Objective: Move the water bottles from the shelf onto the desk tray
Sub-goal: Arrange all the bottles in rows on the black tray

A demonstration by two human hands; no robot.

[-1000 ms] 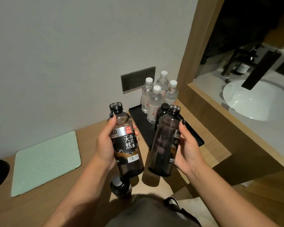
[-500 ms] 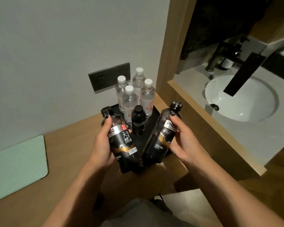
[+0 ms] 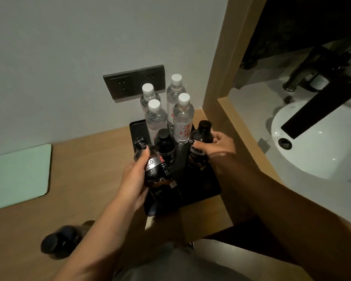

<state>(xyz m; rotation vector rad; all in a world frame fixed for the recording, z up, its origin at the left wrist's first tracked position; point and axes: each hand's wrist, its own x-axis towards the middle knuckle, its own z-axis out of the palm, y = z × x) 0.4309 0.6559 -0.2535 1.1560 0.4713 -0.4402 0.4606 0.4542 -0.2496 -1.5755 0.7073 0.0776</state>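
Bottles crowd the black tray (image 3: 215, 185): five parked, left hand (image 3: 134, 179) and right hand (image 3: 219, 147) each gripping a dark one (another lies near-left, unmoved).

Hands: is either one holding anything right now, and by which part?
Both are. The left hand grips a dark bottle around its upper body, at the label. The right hand grips another dark bottle at its shoulder, over the tray.

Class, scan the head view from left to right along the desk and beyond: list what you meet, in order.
Green mat → left hand gripping a dark bottle → right hand on another dark bottle → wooden partition → white sink.
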